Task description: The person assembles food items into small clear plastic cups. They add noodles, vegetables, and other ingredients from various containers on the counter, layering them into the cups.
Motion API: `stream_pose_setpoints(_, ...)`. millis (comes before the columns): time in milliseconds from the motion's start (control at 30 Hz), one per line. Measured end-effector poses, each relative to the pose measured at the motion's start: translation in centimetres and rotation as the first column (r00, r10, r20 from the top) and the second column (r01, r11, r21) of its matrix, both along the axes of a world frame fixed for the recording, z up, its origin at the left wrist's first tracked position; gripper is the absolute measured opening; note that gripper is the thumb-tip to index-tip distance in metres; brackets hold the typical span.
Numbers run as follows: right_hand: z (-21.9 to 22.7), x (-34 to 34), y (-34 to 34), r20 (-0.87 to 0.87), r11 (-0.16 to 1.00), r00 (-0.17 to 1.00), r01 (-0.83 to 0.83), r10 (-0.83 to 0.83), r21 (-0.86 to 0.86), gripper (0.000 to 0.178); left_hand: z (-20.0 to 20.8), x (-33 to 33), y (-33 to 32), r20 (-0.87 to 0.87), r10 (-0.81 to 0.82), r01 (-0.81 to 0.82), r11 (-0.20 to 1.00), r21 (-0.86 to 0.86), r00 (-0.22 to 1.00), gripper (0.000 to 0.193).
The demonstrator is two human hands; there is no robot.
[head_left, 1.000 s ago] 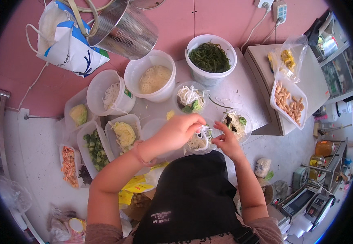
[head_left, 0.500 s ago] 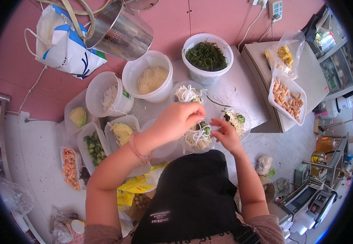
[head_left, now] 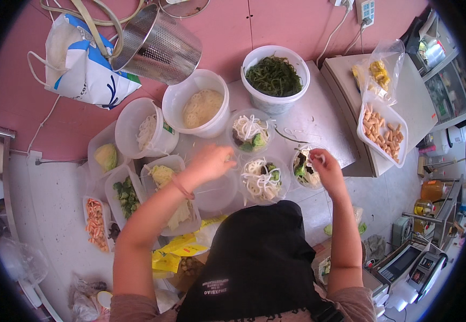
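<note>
My left hand [head_left: 211, 162] hovers over a bare clear bowl [head_left: 217, 199], fingers curled together; what they hold, if anything, is hidden. At the right clear bowl of noodles, black fungus and greens [head_left: 303, 170], my right hand [head_left: 327, 167] pinches at the rim; I cannot make out what is between the fingertips. Between my hands sits a clear bowl of thick white noodles and broccoli [head_left: 263, 180]. Behind it stands another bowl of noodles with broccoli [head_left: 251, 132].
White tubs of noodles [head_left: 146, 131], pale soaked noodles [head_left: 203, 107] and kelp strips [head_left: 273, 75] stand behind the bowls. Left are trays of broccoli [head_left: 126, 198] and cabbage [head_left: 162, 175]. A tray of short sausage pieces [head_left: 383, 133] lies right. A perforated metal strainer [head_left: 168, 45] hangs back left.
My left hand has drawn back leftward from above the filled bowls, uncovering the far bowl's broccoli. My right hand has moved right, from the middle bowl to the right bowl.
</note>
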State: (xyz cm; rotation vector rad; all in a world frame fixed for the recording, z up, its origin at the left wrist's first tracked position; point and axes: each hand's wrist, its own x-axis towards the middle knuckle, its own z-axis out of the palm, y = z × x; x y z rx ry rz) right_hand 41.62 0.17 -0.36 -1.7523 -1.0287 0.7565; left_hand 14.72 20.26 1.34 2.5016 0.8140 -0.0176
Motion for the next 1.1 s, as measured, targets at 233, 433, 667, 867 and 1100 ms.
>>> stream_pose_setpoints(233, -1.1, -3.7, -1.2, -0.103, 0.987, 0.991, 0.066, -0.082, -0.147, 0.029, -5.8, 0.0, -0.9, -0.122, 0.147, -0.157, 0.985, -0.077, 0.982, 0.019)
stream_pose_setpoints(433, -0.7, -7.5, -0.8, -0.387, 0.993, 0.921, 0.006, -0.05, -0.116, 0.026, 0.9, 0.8, -1.8, 0.197, 0.19, -0.124, 0.944, -0.305, 0.962, 0.016)
stream_pose_setpoints(667, 1.1, -8.6, 4.2, -0.722, 0.988, 0.679, -0.03, 0.132, 0.152, 0.019, 10.1, 5.4, -2.8, 0.396, -0.111, 0.246, 0.918, -0.311, 0.912, 0.018)
stream_pose_setpoints(867, -0.7, -0.3, -1.0, -0.219, 0.98, 0.964, 0.116, -0.15, -0.163, 0.014, 1.6, -0.2, 2.7, -0.077, 0.078, -0.093, 0.973, -0.211, 0.994, 0.019)
stream_pose_setpoints(1100, -0.5, -0.4, -1.2, 0.271, 0.946, 0.958, 0.174, -0.098, -0.274, 0.027, -7.0, 2.8, 2.1, -0.145, 0.013, -0.058, 0.949, -0.311, 0.989, 0.021)
